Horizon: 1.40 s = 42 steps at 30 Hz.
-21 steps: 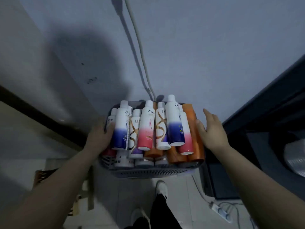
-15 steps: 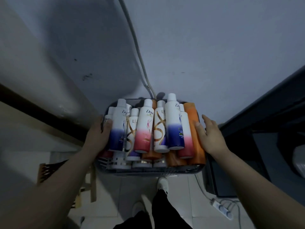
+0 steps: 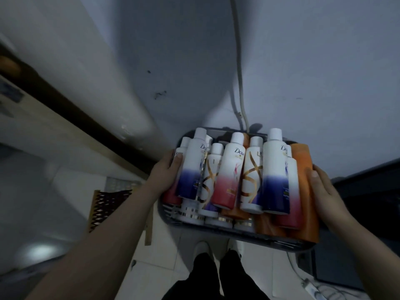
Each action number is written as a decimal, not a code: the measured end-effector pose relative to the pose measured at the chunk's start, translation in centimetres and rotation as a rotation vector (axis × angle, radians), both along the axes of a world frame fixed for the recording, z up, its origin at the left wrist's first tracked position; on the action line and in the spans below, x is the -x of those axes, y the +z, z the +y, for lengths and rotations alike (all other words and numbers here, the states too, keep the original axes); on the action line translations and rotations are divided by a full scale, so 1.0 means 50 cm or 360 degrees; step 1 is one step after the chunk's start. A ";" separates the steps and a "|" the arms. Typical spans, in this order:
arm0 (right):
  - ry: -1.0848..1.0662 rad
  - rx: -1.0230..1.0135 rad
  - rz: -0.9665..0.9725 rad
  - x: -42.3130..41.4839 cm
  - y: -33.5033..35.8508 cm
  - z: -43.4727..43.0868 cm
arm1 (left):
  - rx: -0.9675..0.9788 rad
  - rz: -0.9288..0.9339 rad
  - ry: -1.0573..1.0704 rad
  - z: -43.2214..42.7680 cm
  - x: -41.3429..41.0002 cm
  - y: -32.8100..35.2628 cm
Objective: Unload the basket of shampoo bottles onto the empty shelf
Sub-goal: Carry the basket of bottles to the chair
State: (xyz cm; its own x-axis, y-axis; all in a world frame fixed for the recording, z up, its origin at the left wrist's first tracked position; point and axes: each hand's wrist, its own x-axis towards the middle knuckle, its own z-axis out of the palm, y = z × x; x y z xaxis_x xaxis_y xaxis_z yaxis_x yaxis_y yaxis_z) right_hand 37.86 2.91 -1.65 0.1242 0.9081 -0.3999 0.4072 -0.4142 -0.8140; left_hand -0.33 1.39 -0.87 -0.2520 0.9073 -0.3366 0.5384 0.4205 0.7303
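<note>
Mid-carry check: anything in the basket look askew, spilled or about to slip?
No spill or damage shows. The shampoo bottles lie heaped above the rim of the grey plastic basket, and the orange bottle at its right edge overhangs the near rim, pressed by the right hand. It might slide out.
</note>
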 end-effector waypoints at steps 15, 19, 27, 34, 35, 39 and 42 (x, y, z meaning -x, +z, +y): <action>-0.0085 0.0054 0.0060 -0.009 -0.012 -0.009 | 0.0017 0.0141 -0.0081 -0.007 0.005 -0.003; -0.0087 0.0057 0.0044 -0.003 -0.009 -0.008 | -0.0015 -0.0061 -0.0073 -0.008 0.007 -0.001; 0.0016 0.0044 -0.0034 -0.007 -0.017 -0.009 | -0.0117 -0.0386 -0.0022 -0.012 -0.006 0.014; -0.0062 0.0032 -0.0047 0.010 0.009 -0.020 | -0.0128 -0.0353 0.0007 -0.017 -0.001 0.010; -0.0068 0.0026 -0.0057 0.013 0.015 -0.027 | -0.0125 -0.0339 -0.0004 -0.019 0.000 0.011; -0.0108 -0.0001 -0.0112 0.018 0.036 -0.070 | -0.0110 -0.0339 -0.0062 -0.030 0.004 0.019; -0.0196 0.0015 -0.0127 0.016 0.052 -0.115 | -0.0131 -0.0354 -0.0108 -0.037 0.003 0.034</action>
